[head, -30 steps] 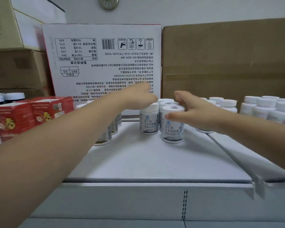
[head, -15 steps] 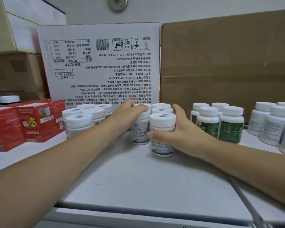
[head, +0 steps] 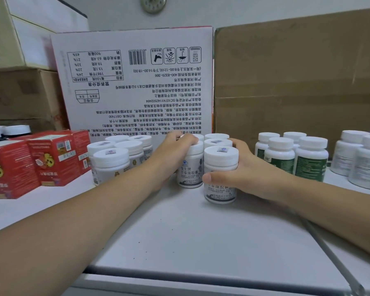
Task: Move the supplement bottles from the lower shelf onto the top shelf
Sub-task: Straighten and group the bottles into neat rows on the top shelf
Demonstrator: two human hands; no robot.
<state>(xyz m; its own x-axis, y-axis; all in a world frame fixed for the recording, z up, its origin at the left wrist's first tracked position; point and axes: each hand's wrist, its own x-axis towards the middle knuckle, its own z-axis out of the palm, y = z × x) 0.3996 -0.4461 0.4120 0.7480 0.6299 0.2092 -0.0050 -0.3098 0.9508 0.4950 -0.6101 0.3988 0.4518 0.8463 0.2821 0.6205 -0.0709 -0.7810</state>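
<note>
The shelf (head: 190, 238) is open in front; bottles (head: 111, 165) and cartons (head: 137, 92) crowd the back, gaps seemingly narrow.

- My left arm (head: 94, 210) stretches forward from the lower left. My left hand (head: 175, 150) has its fingers curled over the cap of the rear bottle (head: 190, 167).
- My right hand (head: 244, 167) reaches in from the right and wraps round the front bottle (head: 220, 159), with the thumb laid across the label.

My left hand (head: 174, 153), hovering open a second ago, has dropped onto the left supplement bottle (head: 190, 167) and curled over its cap. My right hand (head: 249, 171) has closed round the front supplement bottle (head: 221, 160), thumb across its label.
</note>
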